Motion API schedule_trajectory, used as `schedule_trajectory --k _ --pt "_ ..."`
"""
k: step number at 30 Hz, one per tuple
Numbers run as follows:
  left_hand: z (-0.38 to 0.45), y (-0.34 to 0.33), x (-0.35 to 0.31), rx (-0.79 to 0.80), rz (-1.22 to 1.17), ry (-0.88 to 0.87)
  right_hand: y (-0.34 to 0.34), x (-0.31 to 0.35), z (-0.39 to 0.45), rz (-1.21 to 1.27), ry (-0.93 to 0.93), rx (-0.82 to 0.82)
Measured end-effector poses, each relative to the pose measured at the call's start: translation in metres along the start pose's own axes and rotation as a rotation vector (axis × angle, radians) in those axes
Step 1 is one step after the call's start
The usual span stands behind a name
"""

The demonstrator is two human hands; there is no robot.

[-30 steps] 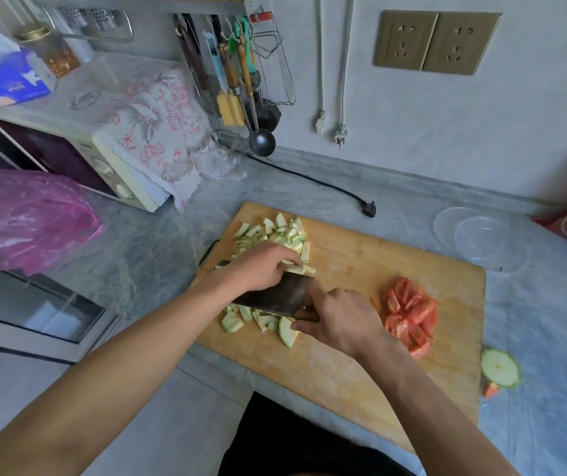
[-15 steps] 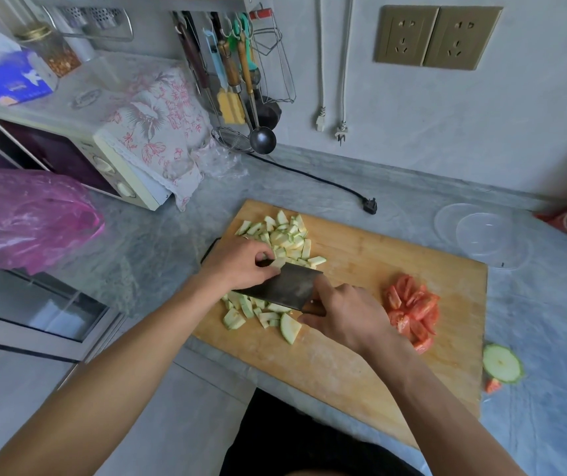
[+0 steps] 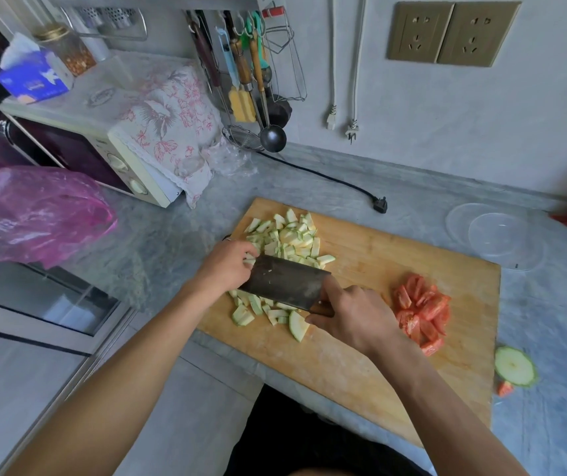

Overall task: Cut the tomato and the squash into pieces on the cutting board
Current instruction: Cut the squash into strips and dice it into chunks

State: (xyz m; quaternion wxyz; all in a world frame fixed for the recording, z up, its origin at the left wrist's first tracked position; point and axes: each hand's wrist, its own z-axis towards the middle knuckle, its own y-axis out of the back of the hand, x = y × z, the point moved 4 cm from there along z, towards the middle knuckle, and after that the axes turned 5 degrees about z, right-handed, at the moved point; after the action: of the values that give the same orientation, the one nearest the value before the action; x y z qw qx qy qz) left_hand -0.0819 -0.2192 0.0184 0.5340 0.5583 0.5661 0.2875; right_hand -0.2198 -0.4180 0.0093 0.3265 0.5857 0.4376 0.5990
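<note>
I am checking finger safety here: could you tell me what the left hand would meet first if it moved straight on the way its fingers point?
Most likely the cleaver: the left hand has its fingertips right beside the blade's flat side, though depth is hard to judge.

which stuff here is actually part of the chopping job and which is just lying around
In use:
cutting board
cleaver, gripped by the right hand
squash pieces, with the left hand on them
tomato pieces

Lying about:
squash end slice on the counter
clear plastic lids
pink plastic bag
microwave
tissue box
</note>
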Motion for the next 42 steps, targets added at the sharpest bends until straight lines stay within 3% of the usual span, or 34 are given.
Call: schedule_trajectory --k 3,7,12,18,21,26,31,34,37,40,42 --pt "0.001 -0.007 -0.011 -0.012 -0.068 -0.066 -0.004 0.004 -0.001 -0.024 0.017 0.016" --pt "0.001 -0.001 -0.009 -0.153 -0.129 -0.094 -0.004 0.002 -0.006 -0.009 0.004 0.008" --pt "0.001 -0.007 -0.008 0.063 -0.042 -0.086 -0.004 0.0 -0.004 0.0 -0.005 -0.008" --pt "0.013 -0.018 -0.009 0.143 0.087 -0.133 -0.01 0.01 -0.002 -0.015 0.05 -0.014" --pt "0.017 -0.015 -0.004 0.111 0.08 -0.146 -0.011 0.006 -0.005 -0.021 0.047 0.003" --pt "0.026 0.0 -0.001 -0.041 0.225 0.018 -0.007 0.006 -0.007 -0.003 0.05 -0.009" --pt "0.027 0.001 -0.021 0.023 -0.081 -0.078 -0.008 0.009 -0.006 -0.007 0.034 -0.027" --pt "0.019 0.018 -0.027 -0.087 -0.222 -0.141 -0.008 0.006 -0.005 0.091 -0.013 -0.031" --pt "0.002 0.043 -0.029 -0.364 -0.347 -0.173 -0.008 -0.002 -0.006 0.268 -0.1 -0.077" --pt "-0.019 0.049 -0.015 -0.653 -0.49 -0.13 -0.006 -0.003 -0.006 0.479 -0.188 -0.158" --pt "-0.024 0.034 -0.003 -0.685 -0.574 -0.054 -0.004 0.001 -0.006 0.581 -0.231 -0.218"
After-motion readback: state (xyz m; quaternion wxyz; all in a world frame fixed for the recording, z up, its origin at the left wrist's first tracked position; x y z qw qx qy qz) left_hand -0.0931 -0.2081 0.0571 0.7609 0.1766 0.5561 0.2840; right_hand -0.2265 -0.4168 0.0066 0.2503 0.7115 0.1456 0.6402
